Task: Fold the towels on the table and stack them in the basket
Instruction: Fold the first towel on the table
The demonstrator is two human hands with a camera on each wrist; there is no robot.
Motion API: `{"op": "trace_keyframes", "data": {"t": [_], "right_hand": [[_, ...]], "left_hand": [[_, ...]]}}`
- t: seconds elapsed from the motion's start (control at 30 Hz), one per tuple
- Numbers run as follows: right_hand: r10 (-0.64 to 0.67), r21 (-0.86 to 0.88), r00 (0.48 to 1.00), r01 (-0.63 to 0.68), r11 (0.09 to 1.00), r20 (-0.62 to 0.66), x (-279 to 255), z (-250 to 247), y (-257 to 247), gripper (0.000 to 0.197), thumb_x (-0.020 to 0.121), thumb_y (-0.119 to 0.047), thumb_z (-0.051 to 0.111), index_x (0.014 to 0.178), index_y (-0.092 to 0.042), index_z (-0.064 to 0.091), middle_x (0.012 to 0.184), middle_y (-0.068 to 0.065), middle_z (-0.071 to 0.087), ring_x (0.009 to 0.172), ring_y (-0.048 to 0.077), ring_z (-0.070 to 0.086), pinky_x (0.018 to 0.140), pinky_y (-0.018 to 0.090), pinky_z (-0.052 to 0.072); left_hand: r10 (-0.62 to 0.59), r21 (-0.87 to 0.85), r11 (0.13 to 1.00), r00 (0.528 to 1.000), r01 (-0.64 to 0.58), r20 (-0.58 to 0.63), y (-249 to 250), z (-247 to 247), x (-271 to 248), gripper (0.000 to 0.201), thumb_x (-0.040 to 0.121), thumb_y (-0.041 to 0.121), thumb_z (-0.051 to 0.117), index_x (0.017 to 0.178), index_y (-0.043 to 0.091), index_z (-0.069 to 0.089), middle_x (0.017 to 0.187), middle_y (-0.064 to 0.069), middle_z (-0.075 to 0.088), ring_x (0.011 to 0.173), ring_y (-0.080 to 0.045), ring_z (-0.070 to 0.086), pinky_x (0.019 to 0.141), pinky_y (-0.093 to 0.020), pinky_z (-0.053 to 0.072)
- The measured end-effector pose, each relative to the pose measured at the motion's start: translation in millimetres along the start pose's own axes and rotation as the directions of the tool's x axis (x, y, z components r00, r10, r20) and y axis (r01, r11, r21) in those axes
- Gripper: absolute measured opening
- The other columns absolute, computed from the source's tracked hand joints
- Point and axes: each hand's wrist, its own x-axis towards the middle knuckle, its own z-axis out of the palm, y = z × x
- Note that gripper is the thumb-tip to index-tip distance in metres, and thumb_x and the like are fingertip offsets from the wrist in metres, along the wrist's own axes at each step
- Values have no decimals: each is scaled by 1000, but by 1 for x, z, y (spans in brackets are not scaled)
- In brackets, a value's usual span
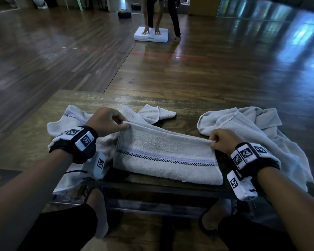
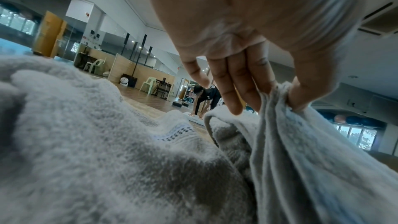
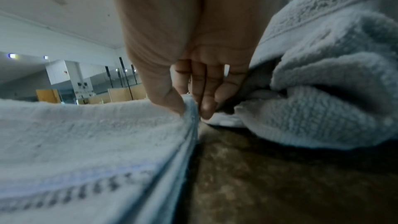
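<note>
A pale grey towel [image 1: 163, 156] with a checked and lilac stripe hangs folded over the near edge of the low wooden table [image 1: 98, 100]. My left hand [image 1: 124, 124] pinches its upper left corner [image 2: 277, 94] between thumb and fingers. My right hand [image 1: 213, 142] pinches the upper right corner [image 3: 190, 106]. The towel is stretched between both hands. A second crumpled towel [image 1: 69, 120] lies under my left wrist. A third towel [image 1: 257, 134] is heaped at the right. No basket is in view.
Beyond the table is dark wooden floor. A person [image 1: 159, 13] bends over a white flat box [image 1: 151, 34] on the floor at the back. My feet [image 1: 96, 211] and the table's dark frame [image 1: 152, 189] lie below the near edge.
</note>
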Motion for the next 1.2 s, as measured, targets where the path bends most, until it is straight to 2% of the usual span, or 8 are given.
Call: {"op": "trace_keyframes", "data": {"t": [0.13, 0.27, 0.47, 0.7, 0.93, 1.03, 1.1, 1.2], "right_hand": [[-10, 91, 999, 14, 996, -45, -9, -8, 0, 13, 76, -3, 65, 89, -6, 63, 83, 1, 61, 79, 16, 54, 61, 16, 39], [-78, 8, 997, 78, 997, -6, -19, -15, -2, 16, 79, -4, 63, 93, -7, 68, 88, 3, 64, 78, 12, 54, 63, 16, 38], [-106, -26, 993, 105, 994, -49, -46, -30, -4, 13, 78, -8, 66, 90, -10, 64, 80, -4, 56, 72, 9, 50, 61, 12, 35], [-120, 89, 993, 121, 989, -20, -96, -60, -8, 15, 74, -7, 67, 84, -17, 61, 86, 3, 65, 77, 18, 60, 72, 30, 48], [-162, 209, 986, 152, 966, 33, -124, -71, -8, 18, 78, -4, 67, 80, -20, 60, 84, 1, 63, 72, 15, 57, 64, 20, 45], [-123, 209, 980, 154, 966, -154, -112, -72, -6, 16, 79, -1, 66, 79, -14, 58, 81, 2, 61, 70, 17, 55, 62, 10, 45], [-138, 172, 879, 240, 955, -455, -102, -79, -5, 17, 78, 2, 66, 78, -12, 56, 74, -5, 53, 74, 21, 54, 63, 3, 39], [-254, -42, 622, 334, 942, -741, -93, -96, -1, 8, 76, 1, 64, 79, -3, 59, 79, 6, 52, 77, 20, 49, 65, 9, 31]], "left_hand": [[16, -46, 999, 1000, -15, 10, -3, 0, -6, 8, 75, 18, 75, 76, 13, 69, 77, -5, 70, 70, -17, 65, 68, -29, 54], [70, -156, 986, 997, -62, 44, -3, -4, -17, 26, 65, 42, 66, 78, 19, 64, 81, -1, 70, 74, -11, 65, 72, -21, 54], [128, -8, 992, 987, -128, 93, 5, -19, -35, 22, 80, 12, 70, 101, 16, 68, 91, 0, 70, 87, 6, 61, 77, -4, 45], [179, 73, 978, 963, -197, 202, 34, -49, -87, 19, 70, 9, 75, 73, 21, 60, 77, 10, 67, 88, -1, 59, 74, -3, 41], [170, 37, 983, 966, -180, 196, 36, -58, -100, 17, 74, 10, 74, 77, 20, 61, 77, 11, 65, 82, 4, 60, 72, -4, 43], [216, 25, 975, 973, -219, 86, 41, -51, -83, 21, 75, 7, 73, 77, 23, 58, 78, 8, 64, 79, 0, 61, 74, -12, 48], [308, 69, 951, 939, -301, -154, 52, -54, -71, 13, 77, 11, 72, 82, 18, 61, 80, 4, 64, 73, -3, 59, 73, -21, 48], [449, 243, 893, 755, -378, -478, 71, -61, -59, 9, 79, 17, 68, 86, 12, 65, 87, -2, 67, 80, -18, 61, 77, -37, 47]]}}
